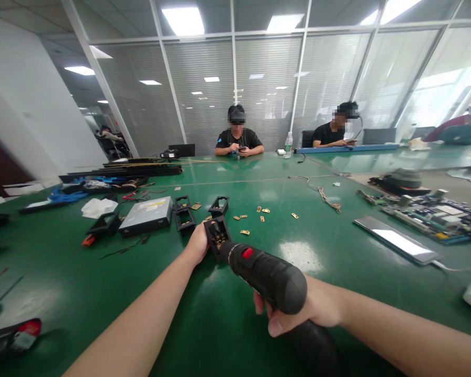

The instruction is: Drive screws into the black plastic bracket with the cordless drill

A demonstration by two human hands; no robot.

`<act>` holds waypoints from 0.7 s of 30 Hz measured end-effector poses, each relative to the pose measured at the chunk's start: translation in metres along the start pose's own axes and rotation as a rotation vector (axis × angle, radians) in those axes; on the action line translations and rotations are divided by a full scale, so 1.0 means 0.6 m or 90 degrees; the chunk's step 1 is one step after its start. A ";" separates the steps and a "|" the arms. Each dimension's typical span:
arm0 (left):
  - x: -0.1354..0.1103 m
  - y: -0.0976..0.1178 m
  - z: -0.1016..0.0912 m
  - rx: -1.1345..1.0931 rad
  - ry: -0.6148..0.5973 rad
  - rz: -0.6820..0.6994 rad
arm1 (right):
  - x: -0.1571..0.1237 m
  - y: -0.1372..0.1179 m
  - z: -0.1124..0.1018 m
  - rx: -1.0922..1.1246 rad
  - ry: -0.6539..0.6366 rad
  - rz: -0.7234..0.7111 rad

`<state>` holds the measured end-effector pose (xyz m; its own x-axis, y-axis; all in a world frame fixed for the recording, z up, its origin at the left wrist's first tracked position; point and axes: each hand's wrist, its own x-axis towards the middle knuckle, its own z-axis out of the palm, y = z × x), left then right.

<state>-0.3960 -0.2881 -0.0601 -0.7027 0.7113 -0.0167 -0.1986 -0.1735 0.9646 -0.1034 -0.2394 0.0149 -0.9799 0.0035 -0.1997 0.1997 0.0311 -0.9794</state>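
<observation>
- Head view, spatial relation: your driver (265, 272) lies with its long axis slanting from near right to far left, its nose at the near part of the frame's open face. The frame (225, 228) sits ahead and to the left of your right hand (312, 306); its own long axis runs roughly away from you. Your left hand (198, 243) is the nearer, touching the frame's left side.
- Left fingers: closed about the frame, largely hidden behind it; you cannot tell from here whether it also rests on the table (196, 324).
- Right fingers: wrapped round the driver's grip, below the body, thumb tip showing; the trigger is hidden.
- Frame's surroundings: brass plates (245, 232) lie scattered beyond it and to the right; a spare frame (220, 205) stands just behind it.
- Labels and writing: the disc drive (147, 214), to your left, bears a pale label with a yellowish patch, its print too small to read. The bottle (288, 145) has a green label, likewise illegible. The driver shows a red switch (247, 253) but no brand you can make out.
</observation>
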 end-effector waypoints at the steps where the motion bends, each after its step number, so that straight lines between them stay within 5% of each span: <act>1: 0.000 0.000 0.000 0.000 -0.003 -0.001 | 0.000 0.000 0.000 -0.017 0.005 -0.005; 21: -0.002 0.001 0.004 -0.028 0.003 -0.001 | 0.001 -0.001 -0.009 -0.001 0.015 -0.014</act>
<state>-0.3937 -0.2875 -0.0588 -0.7053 0.7086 -0.0199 -0.2302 -0.2023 0.9519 -0.1040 -0.2341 0.0155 -0.9839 0.0263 -0.1769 0.1778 0.0333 -0.9835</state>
